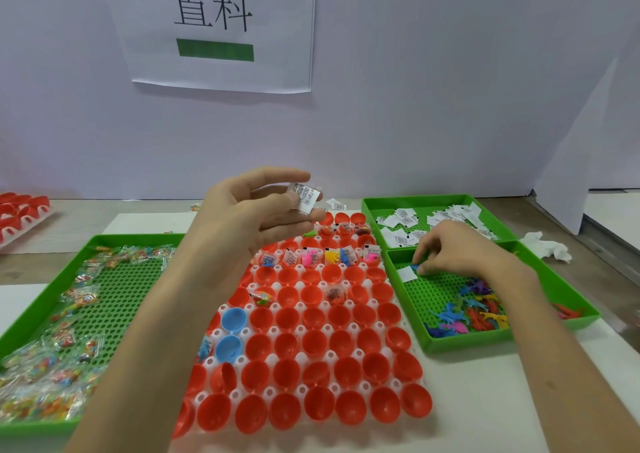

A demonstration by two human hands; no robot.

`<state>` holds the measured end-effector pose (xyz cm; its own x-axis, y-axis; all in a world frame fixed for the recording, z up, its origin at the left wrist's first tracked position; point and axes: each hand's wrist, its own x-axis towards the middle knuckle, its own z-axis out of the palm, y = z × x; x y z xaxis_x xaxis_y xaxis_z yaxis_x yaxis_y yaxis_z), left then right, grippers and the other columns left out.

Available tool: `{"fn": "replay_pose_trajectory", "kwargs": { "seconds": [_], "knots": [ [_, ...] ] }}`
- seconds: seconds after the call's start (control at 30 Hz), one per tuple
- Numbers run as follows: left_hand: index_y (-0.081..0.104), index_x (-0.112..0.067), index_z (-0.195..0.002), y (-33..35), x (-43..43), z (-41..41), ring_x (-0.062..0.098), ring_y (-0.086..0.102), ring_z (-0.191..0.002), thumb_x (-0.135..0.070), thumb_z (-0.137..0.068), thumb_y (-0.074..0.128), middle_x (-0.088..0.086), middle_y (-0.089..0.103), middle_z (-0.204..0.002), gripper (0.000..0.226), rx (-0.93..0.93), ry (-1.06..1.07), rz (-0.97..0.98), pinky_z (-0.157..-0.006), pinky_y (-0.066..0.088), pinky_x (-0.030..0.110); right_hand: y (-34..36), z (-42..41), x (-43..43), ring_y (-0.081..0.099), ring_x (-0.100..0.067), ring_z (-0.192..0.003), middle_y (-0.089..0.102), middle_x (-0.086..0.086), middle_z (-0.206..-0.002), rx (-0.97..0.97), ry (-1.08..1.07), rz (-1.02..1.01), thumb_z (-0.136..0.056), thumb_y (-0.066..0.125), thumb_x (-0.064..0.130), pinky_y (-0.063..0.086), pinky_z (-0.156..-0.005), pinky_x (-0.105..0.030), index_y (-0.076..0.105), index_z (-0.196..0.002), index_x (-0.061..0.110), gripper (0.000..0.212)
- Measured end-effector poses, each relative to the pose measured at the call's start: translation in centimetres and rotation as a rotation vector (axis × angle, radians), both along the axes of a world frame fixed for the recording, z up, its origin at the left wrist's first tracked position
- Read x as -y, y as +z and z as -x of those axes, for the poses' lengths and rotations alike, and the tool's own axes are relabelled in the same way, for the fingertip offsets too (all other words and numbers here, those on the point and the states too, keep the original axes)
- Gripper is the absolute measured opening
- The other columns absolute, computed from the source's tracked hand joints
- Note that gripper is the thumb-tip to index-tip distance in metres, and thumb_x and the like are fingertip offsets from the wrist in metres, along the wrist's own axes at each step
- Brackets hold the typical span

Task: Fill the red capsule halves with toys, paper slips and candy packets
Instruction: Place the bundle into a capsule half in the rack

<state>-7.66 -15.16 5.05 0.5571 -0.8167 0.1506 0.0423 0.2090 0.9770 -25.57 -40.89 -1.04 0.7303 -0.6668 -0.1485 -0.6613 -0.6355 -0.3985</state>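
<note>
A packing station on a small assembly line. A printed paper sign [221,26] with two large Chinese characters and a green bar hangs on the plain white partition [450,89] across the upper frame. On the bench below, stock is sorted for repeat work: a white moulded holder [302,388] carries rows of red capsule halves [318,341] in the centre. Green perforated trays hold candy packets [52,348] at left, paper slips [401,218] and plastic toys [478,310] at right. A spare rack [20,210] of red halves sits far left.
</note>
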Motion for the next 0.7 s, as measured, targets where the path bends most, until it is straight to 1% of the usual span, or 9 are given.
{"fn": "replay_pose_trajectory", "kwargs": {
  "seconds": [0.1,0.13,0.3,0.37,0.4,0.47,0.53,0.63,0.7],
  "knots": [
    [0.074,-0.015,-0.104,0.0,0.0,0.1,0.028,0.077,-0.085,0.001,-0.093,0.061,0.009,0.078,-0.094,0.024,0.001,0.006,-0.014,-0.065,0.06,0.023,0.0,-0.1,0.0,0.059,0.012,-0.055,0.064,0.024,-0.053,-0.005,0.003,0.007,-0.08,0.081,0.014,0.035,-0.05,-0.008,0.077,-0.073,0.031,0.018],
    [0.075,-0.015,-0.104,0.1,-0.1,0.1,0.028,0.077,-0.084,0.001,-0.092,0.062,0.01,0.077,-0.095,0.024,0.004,0.007,-0.02,-0.065,0.06,0.023,0.0,-0.1,0.0,0.059,0.011,-0.057,0.065,0.022,-0.055,-0.006,0.002,0.012,-0.082,0.079,0.014,0.035,-0.051,-0.009,0.077,-0.074,0.03,0.019],
    [0.076,-0.02,-0.102,0.1,0.0,0.2,0.023,0.077,-0.077,-0.004,-0.091,0.065,0.004,0.077,-0.086,0.022,0.055,0.024,-0.069,-0.063,0.058,0.02,0.8,0.4,0.3,0.063,-0.003,-0.08,0.069,0.014,-0.08,0.03,-0.016,0.047,-0.089,0.071,0.015,0.041,-0.061,-0.019,0.073,-0.069,0.031,0.026],
    [0.075,-0.02,-0.102,0.1,0.0,0.2,0.02,0.077,-0.076,-0.005,-0.091,0.065,0.001,0.076,-0.08,0.022,0.073,0.021,-0.078,-0.064,0.058,0.02,1.3,0.4,0.0,0.064,-0.009,-0.085,0.069,0.009,-0.087,0.048,-0.01,0.04,-0.093,0.065,0.015,0.043,-0.065,-0.022,0.07,-0.076,0.028,0.022],
    [0.075,-0.02,-0.103,0.1,0.1,0.2,0.02,0.077,-0.076,-0.005,-0.091,0.064,-0.001,0.075,-0.077,0.022,0.082,0.02,-0.082,-0.064,0.058,0.02,1.6,0.4,-0.2,0.066,-0.012,-0.083,0.069,0.006,-0.088,0.069,-0.006,0.017,-0.096,0.06,0.015,0.045,-0.066,-0.025,0.069,-0.081,0.025,0.02],
    [0.075,-0.021,-0.102,0.1,0.1,0.4,0.019,0.076,-0.076,-0.005,-0.092,0.064,-0.002,0.075,-0.076,0.022,0.103,0.015,-0.085,-0.065,0.059,0.02,2.6,0.1,-1.1,0.065,-0.014,-0.069,0.071,0.004,-0.082,0.168,0.013,-0.085,-0.1,0.054,0.016,0.047,-0.064,-0.03,0.066,-0.089,0.02,0.017],
    [0.076,-0.022,-0.1,0.1,0.2,0.5,0.018,0.076,-0.076,-0.006,-0.092,0.065,-0.003,0.075,-0.078,0.021,0.131,0.019,-0.092,-0.065,0.059,0.02,4.1,-0.3,-2.7,0.061,-0.01,-0.06,0.071,0.003,-0.074,0.336,0.09,-0.192,-0.1,0.056,0.015,0.048,-0.064,-0.028,0.068,-0.091,0.018,0.015],
    [0.077,-0.025,-0.1,0.0,0.4,0.8,0.014,0.075,-0.075,-0.007,-0.092,0.067,-0.005,0.077,-0.084,0.021,0.184,0.044,-0.1,-0.063,0.056,0.018,6.8,-0.8,-6.0,0.062,-0.013,-0.062,0.072,-0.004,-0.076,0.647,0.279,-0.373,-0.093,0.066,0.016,0.053,-0.065,-0.024,0.072,-0.094,0.015,0.007],
    [0.077,-0.024,-0.099,-0.1,0.6,1.1,0.012,0.073,-0.072,-0.007,-0.092,0.067,-0.003,0.077,-0.084,0.021,0.209,0.067,-0.094,-0.063,0.055,0.017,8.1,-1.0,-8.2,0.068,-0.018,-0.066,0.075,-0.01,-0.081,0.79,0.379,-0.487,-0.086,0.071,0.018,0.056,-0.067,-0.024,0.072,-0.097,0.013,0.011]
  ]
}}
